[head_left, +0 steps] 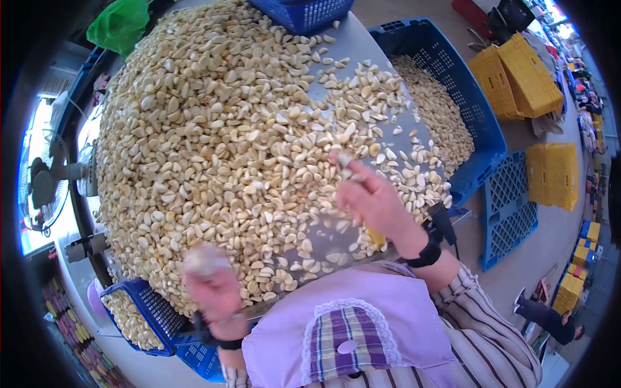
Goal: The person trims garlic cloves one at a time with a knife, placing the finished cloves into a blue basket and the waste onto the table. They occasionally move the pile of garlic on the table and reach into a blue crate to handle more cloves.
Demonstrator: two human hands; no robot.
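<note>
A broad heap of peeled garlic cloves [213,142] covers the grey metal table [326,242]. My right hand [375,204] is over the right part of the heap, fingers curled. A yellow handle [375,237] shows below its palm; the rest of that tool is hidden. Something pale, perhaps a clove, is at its fingertips. Above the heap's near left edge, my left hand [213,288] is smeared by motion, its fingers bent around whitish garlic cloves [206,260]. Each wrist has a black band.
A blue crate [482,123] of cloves stands beyond the table's right edge, and a smaller blue basket [152,304] of cloves at lower left. Another blue basket [304,16] sits at the far edge. Yellow crates [553,174] and a blue pallet [514,200] are right. A fan [48,184] is left.
</note>
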